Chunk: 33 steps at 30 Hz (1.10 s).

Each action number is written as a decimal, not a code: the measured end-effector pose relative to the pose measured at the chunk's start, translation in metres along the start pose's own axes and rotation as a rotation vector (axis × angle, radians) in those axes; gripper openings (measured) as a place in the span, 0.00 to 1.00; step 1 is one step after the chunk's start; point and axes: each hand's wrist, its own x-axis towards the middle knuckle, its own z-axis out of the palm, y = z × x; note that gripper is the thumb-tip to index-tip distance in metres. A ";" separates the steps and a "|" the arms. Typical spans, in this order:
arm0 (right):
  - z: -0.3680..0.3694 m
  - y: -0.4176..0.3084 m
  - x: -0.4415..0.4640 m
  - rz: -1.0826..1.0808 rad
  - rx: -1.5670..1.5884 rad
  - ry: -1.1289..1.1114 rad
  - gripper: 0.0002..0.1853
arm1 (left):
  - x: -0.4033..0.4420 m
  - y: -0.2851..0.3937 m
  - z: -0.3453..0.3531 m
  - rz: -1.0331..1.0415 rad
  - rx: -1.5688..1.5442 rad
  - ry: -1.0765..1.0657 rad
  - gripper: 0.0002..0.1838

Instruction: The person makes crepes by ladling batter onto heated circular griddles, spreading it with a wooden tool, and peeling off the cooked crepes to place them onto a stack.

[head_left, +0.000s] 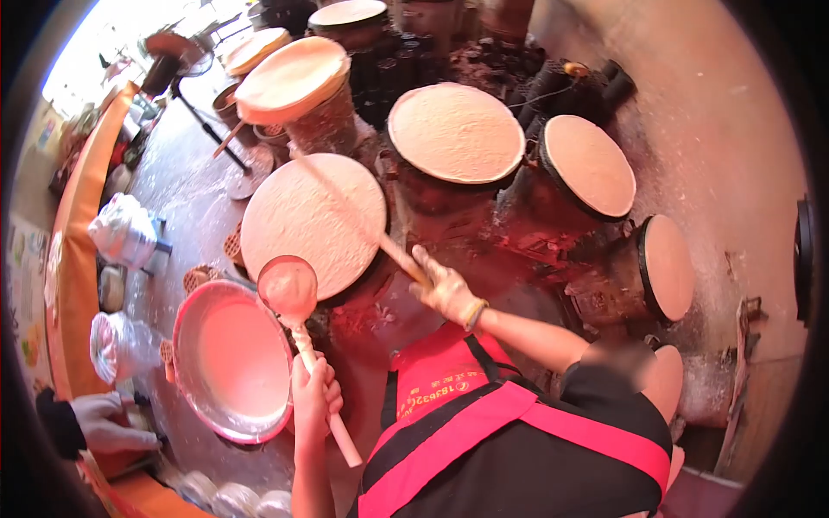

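My left hand (316,395) grips the pale handle of a ladle (288,292). Batter fills the ladle's bowl, held between the round griddle and the red basin. My gloved right hand (449,295) is closed around a wooden stick (399,257), which reaches over the griddle. A thin layer of pale batter (302,220) covers that griddle; the stick's far end is blurred. The red basin (179,332), lined with clear plastic, holds more liquid batter (237,354) to the left of my left hand.
Several round griddles on dark stoves curve from the back to my right, including one covered griddle (458,134). Flat rounds (294,73) are stacked behind. A fan (173,65) stands back left. Another person's grey-gloved hand (110,423) shows at lower left, near plastic-wrapped items (125,345).
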 end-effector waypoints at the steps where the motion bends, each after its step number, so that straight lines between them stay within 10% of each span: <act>1: -0.009 0.014 0.018 0.013 -0.060 -0.025 0.24 | 0.001 0.008 0.009 -0.036 -0.047 -0.071 0.05; 5: -0.031 0.093 0.085 0.054 -0.397 -0.110 0.06 | 0.028 0.027 0.045 -0.337 -0.588 -0.350 0.07; 9: -0.063 0.138 0.140 -0.074 -0.580 -0.045 0.24 | 0.064 0.007 0.099 -0.298 -0.604 -0.289 0.07; 18: -0.116 0.224 0.162 -0.310 -0.438 -0.292 0.27 | 0.095 0.017 0.209 -0.233 -1.025 -0.187 0.10; 23: -0.143 0.237 0.177 -0.316 -0.328 -0.360 0.11 | 0.089 0.024 0.239 -0.183 -0.988 -0.081 0.11; 33: -0.213 0.207 0.311 -0.194 -0.474 -0.596 0.14 | 0.086 0.048 0.255 -0.128 -0.816 -0.109 0.11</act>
